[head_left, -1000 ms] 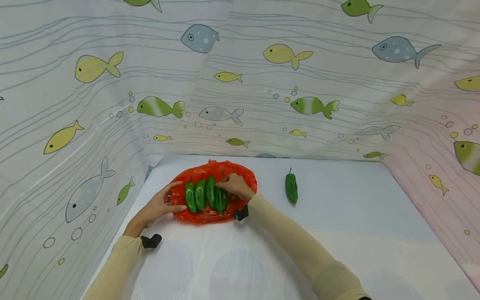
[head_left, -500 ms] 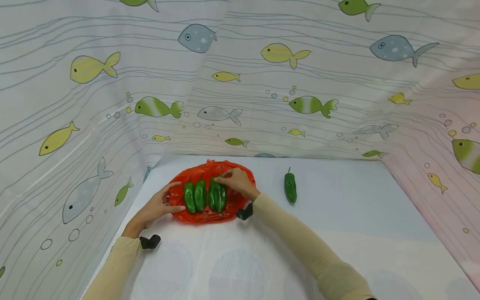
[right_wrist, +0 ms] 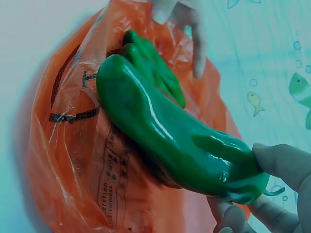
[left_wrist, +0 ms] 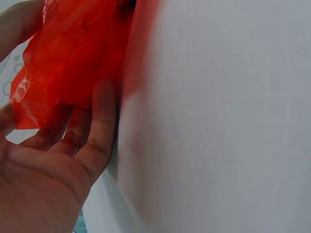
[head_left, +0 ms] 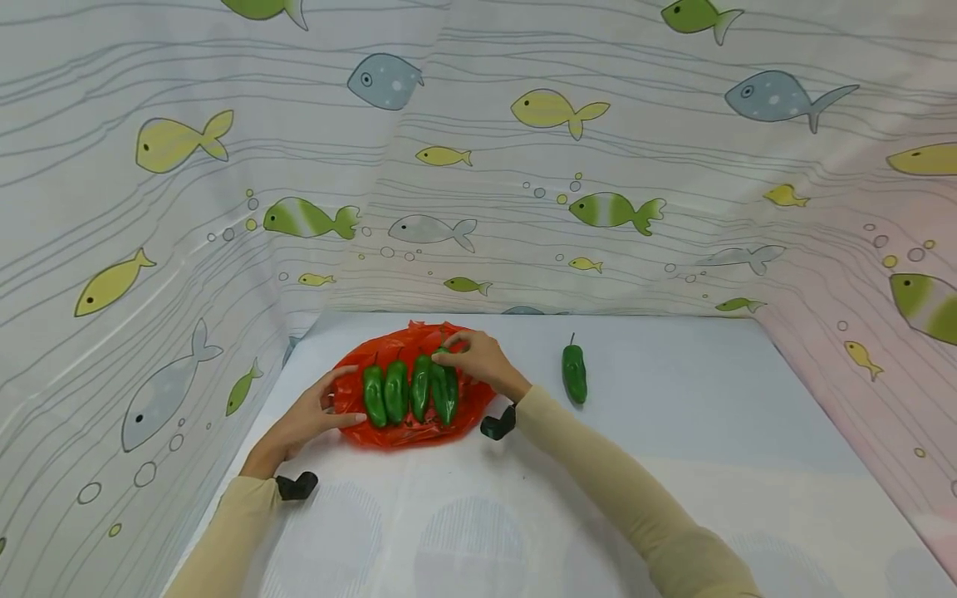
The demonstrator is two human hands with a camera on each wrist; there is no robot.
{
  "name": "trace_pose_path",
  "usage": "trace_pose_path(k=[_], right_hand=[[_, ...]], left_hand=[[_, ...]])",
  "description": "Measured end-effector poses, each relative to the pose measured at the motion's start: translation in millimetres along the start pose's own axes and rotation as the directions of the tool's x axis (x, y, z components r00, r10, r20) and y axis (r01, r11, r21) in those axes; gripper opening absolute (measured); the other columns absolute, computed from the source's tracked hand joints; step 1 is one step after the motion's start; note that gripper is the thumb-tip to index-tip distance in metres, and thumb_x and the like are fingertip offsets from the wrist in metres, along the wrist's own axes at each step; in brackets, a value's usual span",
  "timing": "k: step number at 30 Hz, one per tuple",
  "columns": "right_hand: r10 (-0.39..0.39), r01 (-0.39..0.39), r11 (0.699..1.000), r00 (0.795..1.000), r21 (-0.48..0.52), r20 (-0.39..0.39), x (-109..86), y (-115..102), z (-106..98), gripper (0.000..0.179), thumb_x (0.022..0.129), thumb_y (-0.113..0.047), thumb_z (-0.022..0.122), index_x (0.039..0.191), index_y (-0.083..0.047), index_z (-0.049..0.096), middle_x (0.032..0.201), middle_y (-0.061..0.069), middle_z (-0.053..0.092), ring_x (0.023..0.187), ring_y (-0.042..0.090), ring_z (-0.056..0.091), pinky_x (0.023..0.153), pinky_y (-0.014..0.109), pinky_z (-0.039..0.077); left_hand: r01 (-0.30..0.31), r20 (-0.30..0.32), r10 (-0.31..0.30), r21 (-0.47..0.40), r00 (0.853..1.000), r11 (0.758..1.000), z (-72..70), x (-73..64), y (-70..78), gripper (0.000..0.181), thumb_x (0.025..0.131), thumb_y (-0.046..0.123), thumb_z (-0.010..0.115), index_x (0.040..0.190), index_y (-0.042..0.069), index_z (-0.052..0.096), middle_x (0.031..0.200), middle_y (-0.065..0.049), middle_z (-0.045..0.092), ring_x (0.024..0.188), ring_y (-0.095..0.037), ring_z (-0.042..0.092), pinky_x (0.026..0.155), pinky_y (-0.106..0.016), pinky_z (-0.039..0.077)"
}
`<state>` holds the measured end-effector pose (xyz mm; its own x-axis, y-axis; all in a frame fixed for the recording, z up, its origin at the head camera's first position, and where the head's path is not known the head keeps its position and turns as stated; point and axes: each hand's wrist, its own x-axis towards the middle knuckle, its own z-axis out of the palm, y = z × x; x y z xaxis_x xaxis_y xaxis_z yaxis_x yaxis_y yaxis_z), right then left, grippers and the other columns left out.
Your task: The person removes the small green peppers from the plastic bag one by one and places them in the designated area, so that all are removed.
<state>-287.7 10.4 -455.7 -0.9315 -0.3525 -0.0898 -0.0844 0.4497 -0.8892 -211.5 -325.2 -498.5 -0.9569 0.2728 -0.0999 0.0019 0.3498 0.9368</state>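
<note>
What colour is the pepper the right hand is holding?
The pepper is green, clearest in the right wrist view.

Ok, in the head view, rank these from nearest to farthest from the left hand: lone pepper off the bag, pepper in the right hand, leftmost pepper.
1. Leftmost pepper, beside the left hand.
2. Pinched pepper, in the right hand, at the row's right end.
3. Lone pepper, right of the bag.

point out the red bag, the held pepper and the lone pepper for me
Red bag (left_wrist: pixel 80 60), left wrist view: its crumpled side
Held pepper (right_wrist: pixel 177 138), right wrist view: middle of its body
Lone pepper (head_left: pixel 574 374), head view: middle of its body
</note>
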Motion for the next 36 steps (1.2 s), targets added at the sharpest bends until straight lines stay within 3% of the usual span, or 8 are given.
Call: trace_pose_path(k=[6,14,21,30,36], right_hand=[[0.006,-0.006,1.0,1.0,0.005,-0.005,-3.5,-1.5,-8.2,0.038,0.091,-0.043,0.078,0.119,-0.019,0.07,0.096,0.004,0.069,0.085,0.044,0.067,0.062,0.036,0.055],[-0.035,0.037,0.998,0.998,0.051,-0.043,-10.5,-7.5,-18.5,0.038,0.093,-0.039,0.077,0.122,-0.017,0.067,0.094,0.007,0.069,0.085,0.051,0.065,0.076,0.058,0.057],[-0.067,0.073,0.989,0.996,0.125,-0.056,-11.2,-4.7,-25.3,0.04,0.093,-0.039,0.078,0.124,-0.016,0.067,0.101,0.007,0.07,0.095,0.041,0.068,0.086,0.058,0.056],[-0.065,0.071,0.99,0.996,0.118,-0.053,-15.1,-1.5,-31.0,0.043,0.093,-0.039,0.078,0.127,-0.016,0.067,0.108,0.01,0.068,0.093,0.041,0.069,0.087,0.057,0.056],[-0.053,0.06,0.993,0.996,0.106,-0.067,-16.0,1.6,-35.4,0.042,0.092,-0.04,0.078,0.125,-0.016,0.067,0.109,0.009,0.068,0.086,0.029,0.069,0.084,0.049,0.059]], left_hand=[[0.013,-0.004,-0.013,-0.009,1.0,1.0,0.7,1.2,-0.3,0.09,0.087,0.017,0.085,0.16,0.018,0.031,0.152,-0.021,0.042,0.125,-0.039,0.053,0.091,-0.032,0.055],[-0.003,-0.001,0.003,-0.003,1.0,1.0,0.1,2.1,0.6,0.09,0.088,0.017,0.083,0.16,0.016,0.03,0.151,-0.024,0.042,0.124,-0.042,0.053,0.089,-0.032,0.056],[0.019,-0.006,-0.019,-0.01,1.0,1.0,1.5,0.1,1.8,0.09,0.088,0.016,0.083,0.161,0.017,0.029,0.152,-0.024,0.041,0.125,-0.044,0.052,0.088,-0.031,0.056],[0.022,-0.004,-0.022,-0.017,1.0,1.0,1.2,0.4,2.5,0.09,0.088,0.016,0.083,0.16,0.017,0.03,0.152,-0.024,0.041,0.125,-0.043,0.051,0.089,-0.031,0.056],[0.02,-0.005,-0.02,-0.01,1.0,1.0,1.3,0.9,2.7,0.09,0.088,0.016,0.084,0.16,0.017,0.03,0.152,-0.023,0.041,0.125,-0.044,0.051,0.089,-0.031,0.056]])
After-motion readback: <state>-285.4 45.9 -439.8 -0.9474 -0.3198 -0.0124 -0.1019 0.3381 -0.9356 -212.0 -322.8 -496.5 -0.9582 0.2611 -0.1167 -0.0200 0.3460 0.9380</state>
